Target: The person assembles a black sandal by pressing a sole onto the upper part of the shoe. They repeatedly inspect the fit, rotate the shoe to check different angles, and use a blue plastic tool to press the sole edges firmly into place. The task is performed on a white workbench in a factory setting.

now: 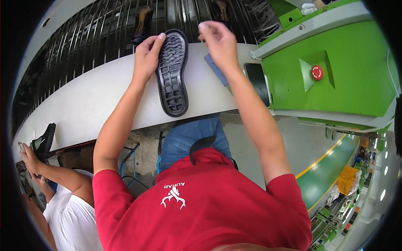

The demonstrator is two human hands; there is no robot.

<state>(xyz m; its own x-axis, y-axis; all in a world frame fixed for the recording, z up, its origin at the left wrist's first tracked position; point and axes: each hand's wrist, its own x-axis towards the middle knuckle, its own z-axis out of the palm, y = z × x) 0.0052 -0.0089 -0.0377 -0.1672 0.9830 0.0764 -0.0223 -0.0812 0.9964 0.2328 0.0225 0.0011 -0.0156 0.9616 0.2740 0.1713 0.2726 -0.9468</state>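
At table (100, 85), right hand (221, 44) blurred, left hand (145, 60) partly behind sole (172, 73)

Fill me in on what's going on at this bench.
A person in a red shirt is handling a black shoe sole at a white table. The left hand grips its upper end by the edge, with the gridded, hollow side showing. The right hand, blurred, is off the sole to its right; whether it holds anything is unclear. At far left, a co-worker's hand is at a dark shoe.
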